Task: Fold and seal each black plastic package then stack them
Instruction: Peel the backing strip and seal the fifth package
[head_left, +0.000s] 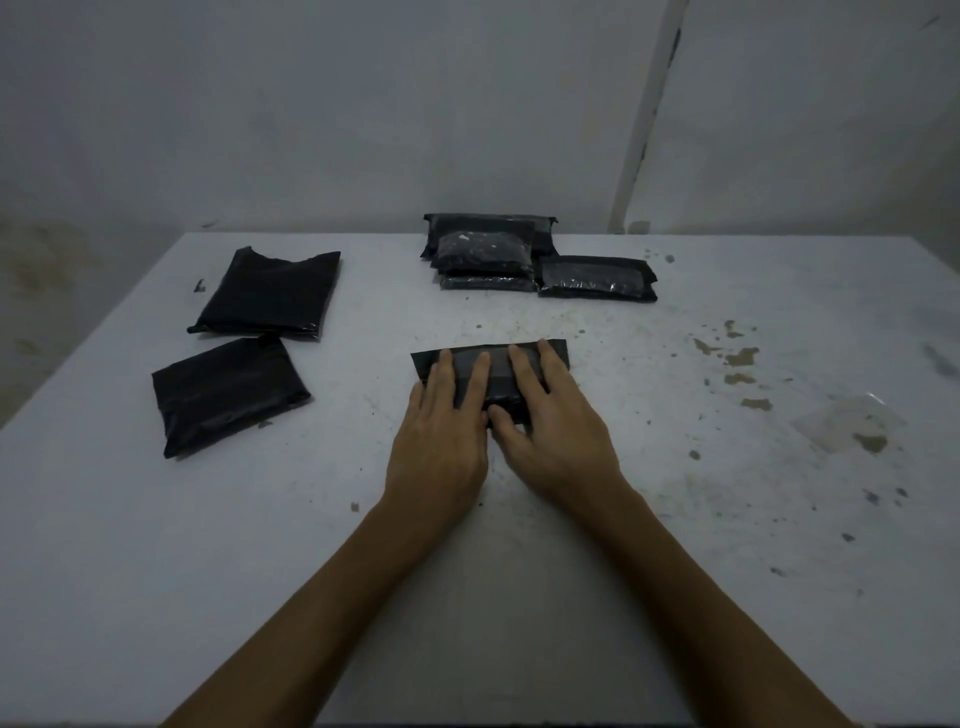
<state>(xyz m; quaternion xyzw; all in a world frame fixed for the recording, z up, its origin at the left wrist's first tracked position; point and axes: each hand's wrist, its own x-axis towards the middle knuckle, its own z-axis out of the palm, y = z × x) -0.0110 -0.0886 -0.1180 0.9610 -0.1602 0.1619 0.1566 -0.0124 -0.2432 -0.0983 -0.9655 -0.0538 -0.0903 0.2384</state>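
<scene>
hands press flat, fingers (447, 369) straight and spread, on a folded black package (493, 358) on the counter (675, 519); firm even pressure along the flap should seal it.

The scene is dim and bluish-grey, with flat, diffuse light and no clear source. Shadows are faint, only a soft darkening under the hands. The black packages (265, 291) lose most surface detail, save small glints on their plastic. Wide-angle distortion bends the counter (675, 597) edges outward. Fine detail is soft and slightly smeared throughout.
</scene>
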